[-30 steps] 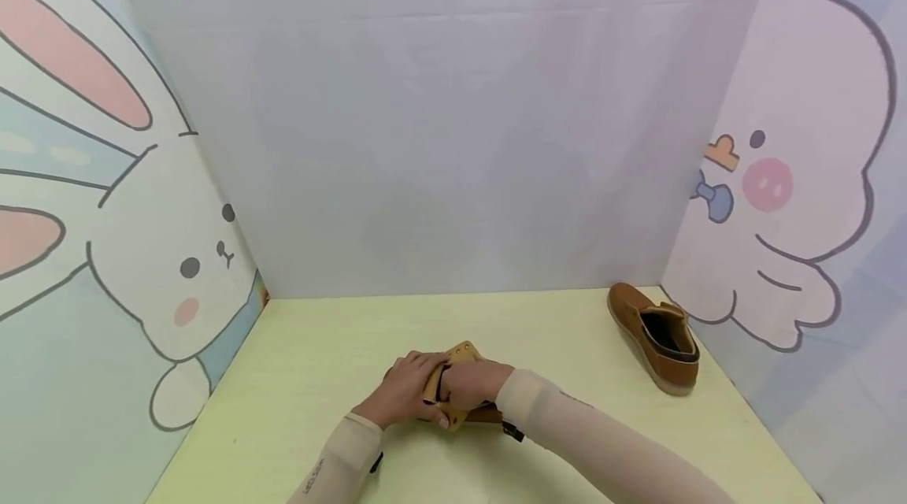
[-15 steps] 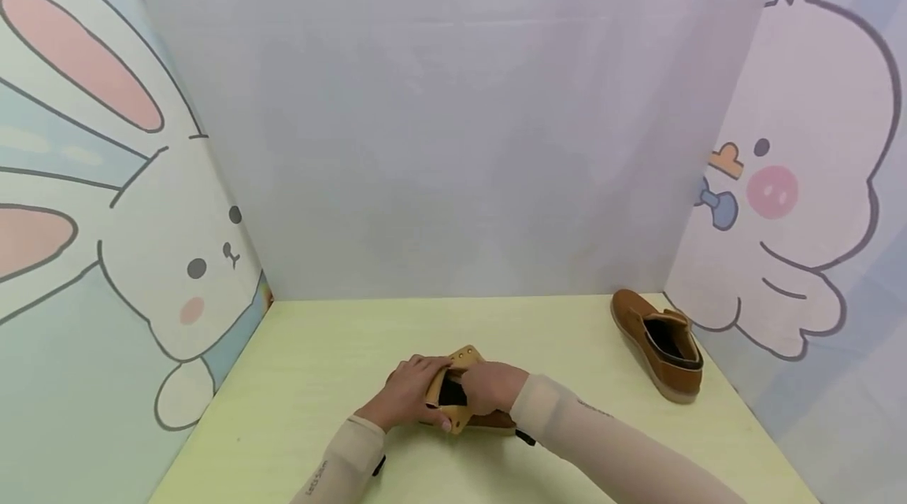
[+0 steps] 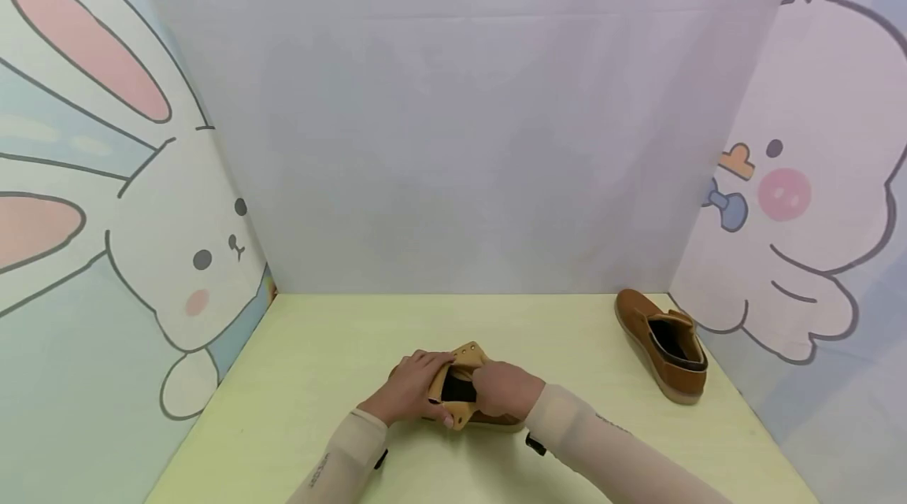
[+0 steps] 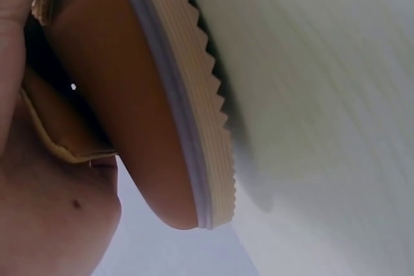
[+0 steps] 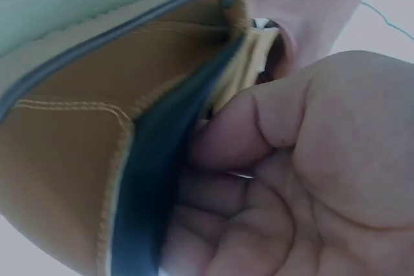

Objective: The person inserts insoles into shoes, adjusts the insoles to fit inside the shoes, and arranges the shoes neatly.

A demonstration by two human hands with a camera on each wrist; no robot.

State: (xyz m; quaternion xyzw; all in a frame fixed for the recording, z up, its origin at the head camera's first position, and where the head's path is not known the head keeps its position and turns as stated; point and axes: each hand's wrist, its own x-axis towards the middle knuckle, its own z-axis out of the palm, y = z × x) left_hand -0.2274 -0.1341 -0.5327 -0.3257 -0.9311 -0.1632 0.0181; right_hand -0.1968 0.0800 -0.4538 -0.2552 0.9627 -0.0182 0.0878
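Observation:
A brown leather shoe (image 3: 499, 420) stands on the table in the middle of the head view, toe to the left. Its tan eyelet flaps (image 3: 462, 414) are spread wide, baring the dark inside. My left hand (image 3: 411, 389) grips it across the front, thumb on the near flap and fingers over the far one. At the heel end, my right hand (image 3: 506, 390) has its curled fingers inside the opening, against the dark padded collar (image 5: 152, 166); the fingertips are hidden. The left wrist view shows the toe's side above a pale, notched sole (image 4: 207, 95).
A second brown shoe (image 3: 662, 346) stands at the back right of the pale yellow table (image 3: 340, 323), close to the right wall. A grey wall (image 3: 453, 157) closes off the back; cartoon animals cover both side walls.
My right hand has drawn back to the right, from deep inside the opening to the heel end, uncovering the dark interior. The left hand keeps its grip. The view has shifted slightly.

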